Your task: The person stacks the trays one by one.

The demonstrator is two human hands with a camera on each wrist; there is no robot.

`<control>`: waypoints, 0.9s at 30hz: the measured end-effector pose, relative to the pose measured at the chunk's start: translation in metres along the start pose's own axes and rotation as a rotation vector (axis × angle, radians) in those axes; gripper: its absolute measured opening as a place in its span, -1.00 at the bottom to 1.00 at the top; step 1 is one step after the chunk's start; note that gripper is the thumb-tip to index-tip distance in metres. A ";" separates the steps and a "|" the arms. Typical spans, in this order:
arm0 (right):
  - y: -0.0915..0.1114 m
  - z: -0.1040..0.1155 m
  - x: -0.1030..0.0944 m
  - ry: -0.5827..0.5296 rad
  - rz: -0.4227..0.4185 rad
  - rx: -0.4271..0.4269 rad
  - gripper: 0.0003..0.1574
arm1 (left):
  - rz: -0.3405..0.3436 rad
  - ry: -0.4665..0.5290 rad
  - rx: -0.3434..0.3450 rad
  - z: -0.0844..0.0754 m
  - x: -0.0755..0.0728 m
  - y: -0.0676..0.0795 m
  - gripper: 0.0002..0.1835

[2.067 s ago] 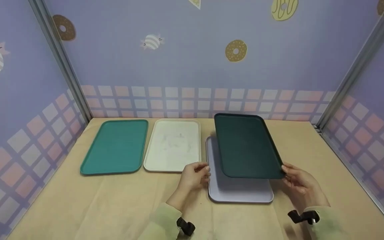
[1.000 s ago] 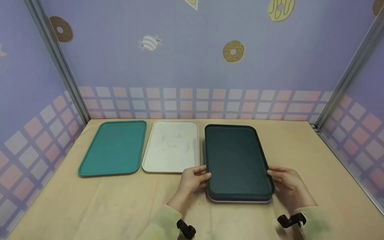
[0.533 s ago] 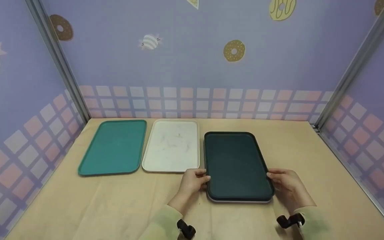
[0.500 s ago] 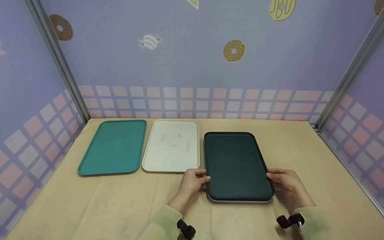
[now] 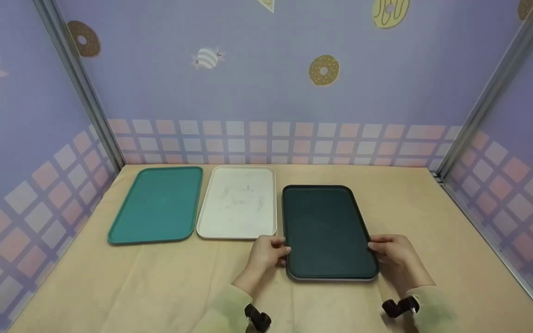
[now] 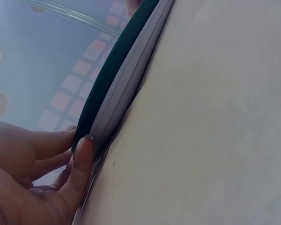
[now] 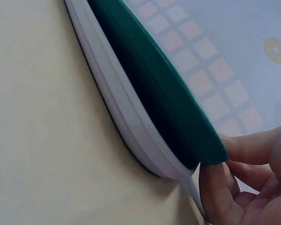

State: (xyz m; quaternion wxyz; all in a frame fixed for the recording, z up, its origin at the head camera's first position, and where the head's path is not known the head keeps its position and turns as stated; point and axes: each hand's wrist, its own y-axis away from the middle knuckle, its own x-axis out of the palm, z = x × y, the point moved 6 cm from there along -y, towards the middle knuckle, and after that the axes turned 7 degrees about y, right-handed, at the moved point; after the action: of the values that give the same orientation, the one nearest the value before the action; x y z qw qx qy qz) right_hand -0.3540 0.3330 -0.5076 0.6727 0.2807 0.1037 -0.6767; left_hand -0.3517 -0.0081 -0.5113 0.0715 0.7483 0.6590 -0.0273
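Note:
A dark green tray (image 5: 329, 231) lies over a lavender tray (image 5: 331, 279), whose front rim shows beneath it in the head view. My left hand (image 5: 264, 256) holds the left edge near the front corner, its thumb against the stacked rims in the left wrist view. On the opposite side, my right hand (image 5: 398, 254) pinches the dark green tray's edge between thumb and fingers. In the right wrist view a dark gap separates the green rim (image 7: 178, 103) from the lavender rim (image 7: 126, 93) below.
To the left, a white tray (image 5: 238, 203) with grey smudges lies close beside a teal tray (image 5: 158, 206). A beige cloth (image 5: 178, 286) covers the table. Patterned purple walls (image 5: 266, 83) enclose the back and both sides.
The dark green tray has come down from a raised, offset position onto the lavender tray, sliding toward the person. My left hand, earlier beside the lavender tray, now grips the left edge.

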 end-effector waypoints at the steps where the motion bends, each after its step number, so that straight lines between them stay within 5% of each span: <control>1: 0.000 0.001 0.000 0.011 -0.003 -0.005 -0.42 | 0.001 0.002 0.002 0.000 0.000 0.000 -0.61; 20: 0.000 0.005 0.001 0.086 -0.012 -0.024 -0.53 | 0.007 -0.056 0.070 -0.005 -0.001 0.000 -0.77; 27: 0.002 0.002 0.002 0.089 -0.011 -0.008 -0.54 | 0.012 -0.037 0.024 -0.001 0.000 0.000 -0.64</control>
State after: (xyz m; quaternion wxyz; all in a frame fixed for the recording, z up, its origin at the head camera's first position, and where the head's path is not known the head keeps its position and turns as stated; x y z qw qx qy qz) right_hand -0.3522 0.3301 -0.5064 0.6648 0.3074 0.1378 -0.6667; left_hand -0.3519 -0.0080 -0.5103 0.0747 0.7524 0.6526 -0.0487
